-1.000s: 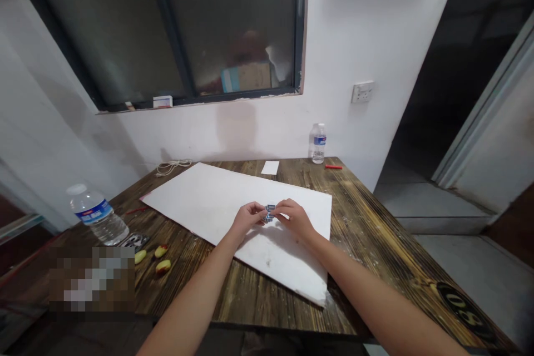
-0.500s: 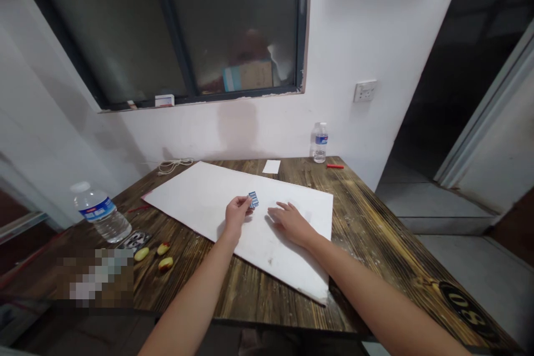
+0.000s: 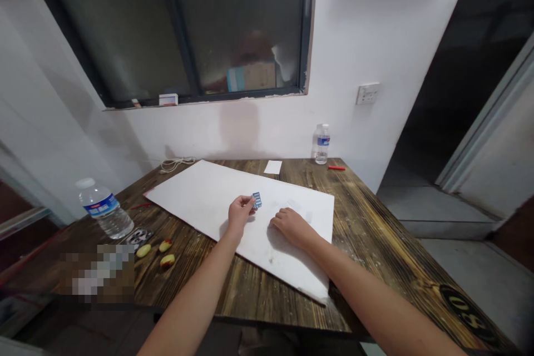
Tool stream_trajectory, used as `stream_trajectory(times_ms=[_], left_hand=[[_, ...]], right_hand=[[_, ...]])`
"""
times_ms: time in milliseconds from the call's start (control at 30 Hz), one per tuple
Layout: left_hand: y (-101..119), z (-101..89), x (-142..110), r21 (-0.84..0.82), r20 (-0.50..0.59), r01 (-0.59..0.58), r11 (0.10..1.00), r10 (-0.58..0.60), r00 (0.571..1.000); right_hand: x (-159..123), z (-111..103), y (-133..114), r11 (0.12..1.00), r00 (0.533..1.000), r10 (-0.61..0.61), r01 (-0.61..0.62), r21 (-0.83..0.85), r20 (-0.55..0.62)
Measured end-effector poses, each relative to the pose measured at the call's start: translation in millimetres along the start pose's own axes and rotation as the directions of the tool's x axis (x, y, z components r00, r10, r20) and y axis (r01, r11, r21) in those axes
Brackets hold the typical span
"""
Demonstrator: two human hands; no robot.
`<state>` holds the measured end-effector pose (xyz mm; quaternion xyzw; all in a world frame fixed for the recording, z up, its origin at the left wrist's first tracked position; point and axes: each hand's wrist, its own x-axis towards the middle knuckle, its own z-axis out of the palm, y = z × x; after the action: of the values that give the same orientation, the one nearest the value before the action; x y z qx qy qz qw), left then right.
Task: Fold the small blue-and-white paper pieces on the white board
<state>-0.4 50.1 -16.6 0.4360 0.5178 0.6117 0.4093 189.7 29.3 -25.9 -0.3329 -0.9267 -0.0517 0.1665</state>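
White plaster walls all round, a dark frosted window (image 3: 167, 28) up at 12 o'clock, and below it a scuffed wooden worktop (image 3: 258, 303) with a big white board (image 3: 200, 194) lying across it at a slant. Right in the middle of the action was the left hand (image 3: 241, 212), out over the board with its grip almost closed, thumb and fingertips pinching a small blue-and-white card (image 3: 257, 200) just off the hand's 1 o'clock. Close by at 3 o'clock, the right hand (image 3: 291, 227) lay on the board, fingers loosely curled, its grip relaxed and holding nothing.

Around them, measured from the hands, a paper slip (image 3: 272, 167) sat at 12 o'clock, a water bottle (image 3: 322, 144) stood at 1 o'clock, and a red stick (image 3: 336, 167) lay at 2 o'clock. A second water bottle (image 3: 104, 208) lay on its side at 9 o'clock, a white cord (image 3: 177, 164) was coiled at 10 o'clock, and three small fruits (image 3: 165, 245) sat at 8 o'clock, beside a blurred patch that hid whatever lay there.
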Motion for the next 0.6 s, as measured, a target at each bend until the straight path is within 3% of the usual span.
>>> stream_trajectory(times_ms=[167, 267, 333, 433, 600], left_hand=[[1.9, 1.5, -2.4, 0.024, 0.018, -0.007, 1.000, 0.007, 1.000], [1.2, 2.4, -2.9, 0.028, 0.048, -0.006, 1.000, 0.005, 0.999], [0.3, 3.5, -3.4, 0.031, 0.078, -0.003, 1.000, 0.000, 0.997], [0.1, 5.9, -5.6, 0.043, 0.136, 0.013, 0.999, -0.019, 0.991], [4.2, 9.7, -11.8, 0.078, 0.251, 0.029, 0.997, -0.048, 0.967]], right_hand=[[-0.3, 0.5, -1.6, 0.999, 0.999, 0.034, -0.034, 0.023, -0.017], [-1.4, 0.9, -0.9, 0.987, 0.984, 0.126, -0.112, 0.118, -0.123], [-1.6, 2.4, 0.9, 0.952, 0.947, 0.229, -0.169, 0.257, -0.224], [-0.7, 6.0, 3.9, 0.812, 0.869, 0.416, -0.222, 0.539, -0.268], [2.1, 8.4, 4.3, 0.530, 0.771, 0.620, -0.275, 0.802, -0.145]])
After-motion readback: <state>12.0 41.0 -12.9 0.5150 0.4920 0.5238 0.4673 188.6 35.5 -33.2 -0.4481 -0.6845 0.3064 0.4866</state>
